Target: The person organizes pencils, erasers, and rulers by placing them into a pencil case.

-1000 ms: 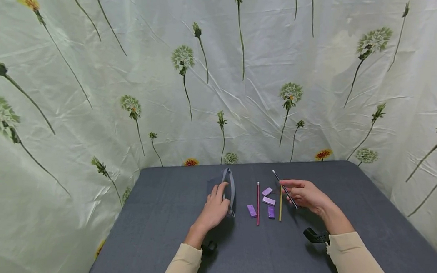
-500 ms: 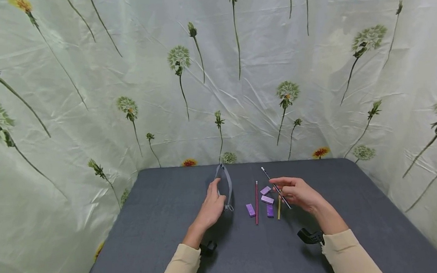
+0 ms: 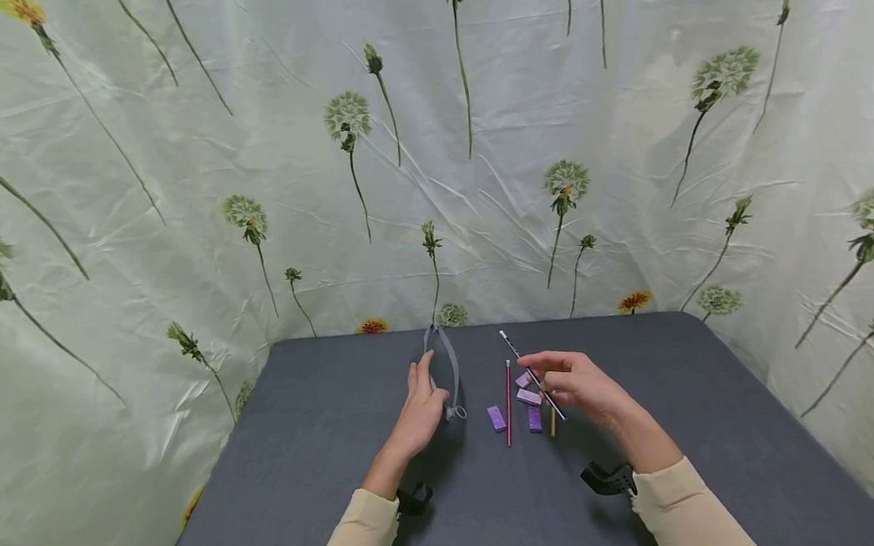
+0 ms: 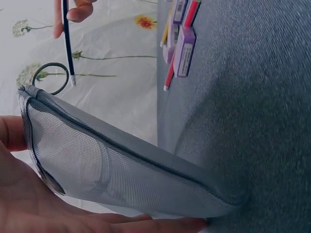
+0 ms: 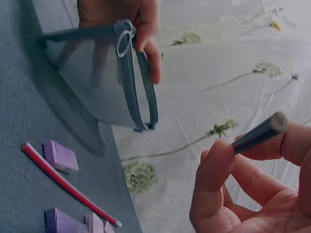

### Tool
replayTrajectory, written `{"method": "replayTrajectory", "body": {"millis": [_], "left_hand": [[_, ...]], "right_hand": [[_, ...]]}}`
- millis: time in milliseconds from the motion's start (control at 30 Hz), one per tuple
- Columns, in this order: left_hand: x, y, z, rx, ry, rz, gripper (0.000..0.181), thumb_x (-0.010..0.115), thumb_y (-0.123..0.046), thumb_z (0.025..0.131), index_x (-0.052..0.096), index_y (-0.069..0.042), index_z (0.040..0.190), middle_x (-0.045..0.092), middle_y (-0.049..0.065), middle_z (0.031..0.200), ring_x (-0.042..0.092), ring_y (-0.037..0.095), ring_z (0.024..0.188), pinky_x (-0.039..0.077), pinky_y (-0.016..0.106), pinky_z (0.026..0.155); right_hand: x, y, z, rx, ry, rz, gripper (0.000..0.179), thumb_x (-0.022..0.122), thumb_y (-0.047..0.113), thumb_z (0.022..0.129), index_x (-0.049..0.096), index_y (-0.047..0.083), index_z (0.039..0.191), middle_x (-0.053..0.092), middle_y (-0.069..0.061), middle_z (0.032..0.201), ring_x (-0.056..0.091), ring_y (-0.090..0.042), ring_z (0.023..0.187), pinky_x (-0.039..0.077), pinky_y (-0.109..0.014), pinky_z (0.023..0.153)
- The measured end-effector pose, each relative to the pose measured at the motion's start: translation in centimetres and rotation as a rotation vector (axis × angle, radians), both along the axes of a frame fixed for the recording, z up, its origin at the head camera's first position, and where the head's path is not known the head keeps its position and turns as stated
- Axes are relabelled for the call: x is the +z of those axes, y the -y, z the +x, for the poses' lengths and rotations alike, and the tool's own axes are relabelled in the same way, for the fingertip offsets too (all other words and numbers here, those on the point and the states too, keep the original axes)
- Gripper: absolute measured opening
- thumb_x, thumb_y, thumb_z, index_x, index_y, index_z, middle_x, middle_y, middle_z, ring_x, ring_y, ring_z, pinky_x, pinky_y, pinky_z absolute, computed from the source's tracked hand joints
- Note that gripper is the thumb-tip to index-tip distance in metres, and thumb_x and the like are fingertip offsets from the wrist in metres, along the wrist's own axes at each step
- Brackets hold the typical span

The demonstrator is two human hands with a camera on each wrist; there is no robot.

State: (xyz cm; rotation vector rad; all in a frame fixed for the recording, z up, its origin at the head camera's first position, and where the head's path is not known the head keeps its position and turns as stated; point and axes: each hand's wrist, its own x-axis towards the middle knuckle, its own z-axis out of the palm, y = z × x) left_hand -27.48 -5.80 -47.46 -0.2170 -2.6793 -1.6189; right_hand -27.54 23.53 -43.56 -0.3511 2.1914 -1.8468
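Note:
My left hand [image 3: 416, 420] holds a grey mesh zip pouch [image 4: 121, 165] upright on the table, its zip mouth open and turned to the right. Through the mesh in the right wrist view, fingers show behind the pouch, with the thumb at its mouth. A ring pull [image 5: 125, 43] hangs at the zip's end. Above the table, my right hand [image 3: 583, 389] pinches a dark pencil [image 3: 514, 349] between thumb and fingers; its white end tilts up toward the pouch. Below the right hand lie a red pencil [image 3: 508, 402] and a yellow pencil [image 3: 553, 426], partly hidden.
Several small purple blocks, one with a barcode [image 4: 185, 53], lie around the red pencil between the hands. The dark grey table [image 3: 284, 483] ends at a hanging flower-print cloth [image 3: 287, 148]. Black straps [image 3: 607, 478] sit at the wrists.
My right hand has moved left with the dark pencil, nearer the pouch and over the yellow pencil. The pouch has shifted slightly left and its mouth faces more toward the right.

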Motion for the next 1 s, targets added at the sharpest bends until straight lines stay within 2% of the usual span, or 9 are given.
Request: {"method": "replayTrajectory", "body": {"millis": [167,367,600,700,767,900,1000], "left_hand": [[0.1,-0.1,0.1,-0.001,-0.011,0.022,0.075,0.046,-0.018,0.095,0.013,-0.026,0.162,-0.002,0.017,0.167,0.003,0.034,0.153,0.024,0.066,0.111],[-0.2,-0.5,0.1,-0.003,-0.031,0.033,0.076,0.047,-0.017,0.095,0.013,-0.02,0.163,0.001,0.016,0.167,0.003,0.033,0.153,0.02,0.065,0.114],[-0.3,-1.4,0.2,-0.033,-0.041,0.067,0.077,0.045,-0.018,0.094,0.011,-0.018,0.163,0.002,0.017,0.167,0.004,0.035,0.153,0.02,0.066,0.113],[-0.2,-1.7,0.3,-0.014,-0.055,0.089,0.074,0.046,-0.017,0.096,0.012,-0.016,0.162,0.006,0.016,0.167,0.008,0.035,0.152,0.02,0.065,0.114],[-0.1,-1.7,0.3,0.008,-0.061,0.101,0.071,0.046,-0.019,0.099,0.014,-0.016,0.162,0.01,0.014,0.167,0.013,0.034,0.151,0.021,0.063,0.115],[-0.3,-1.6,0.4,0.089,-0.077,0.112,0.062,0.048,-0.028,0.104,0.024,-0.02,0.161,0.024,0.009,0.165,0.026,0.034,0.148,0.026,0.062,0.113],[-0.6,-1.6,0.2,0.152,-0.103,0.111,0.059,0.052,-0.033,0.103,0.032,-0.024,0.158,0.035,0.008,0.16,0.036,0.033,0.143,0.032,0.061,0.11]], "right_hand": [[0.3,1.4,0.4,-0.037,-0.034,-0.022,0.039,0.061,0.004,0.094,0.064,0.004,0.133,0.06,-0.015,0.126,0.055,-0.029,0.106,0.049,-0.036,0.082],[0.7,3.0,0.9,-0.045,-0.036,-0.06,0.038,0.065,0.005,0.093,0.066,0.005,0.131,0.06,-0.02,0.132,0.058,-0.039,0.112,0.052,-0.046,0.089],[1.9,3.7,0.3,-0.072,-0.041,-0.049,0.038,0.065,0.009,0.094,0.066,0.008,0.132,0.065,-0.013,0.126,0.064,-0.026,0.108,0.051,-0.043,0.089],[2.3,4.2,-0.4,-0.072,-0.056,-0.053,0.036,0.065,0.009,0.095,0.067,0.011,0.13,0.068,-0.013,0.122,0.065,-0.026,0.104,0.052,-0.046,0.085],[2.4,4.6,-0.8,-0.065,-0.067,-0.052,0.036,0.065,0.009,0.095,0.067,0.011,0.131,0.068,-0.013,0.119,0.067,-0.027,0.099,0.053,-0.043,0.08],[2.2,5.6,-1.3,-0.033,-0.076,-0.047,0.037,0.063,0.008,0.097,0.065,0.009,0.134,0.069,-0.014,0.115,0.065,-0.024,0.085,0.049,-0.032,0.065],[2.0,6.7,-1.7,-0.007,-0.066,-0.05,0.037,0.061,0.008,0.098,0.064,0.008,0.135,0.07,-0.013,0.115,0.06,-0.021,0.079,0.045,-0.03,0.06]]}}
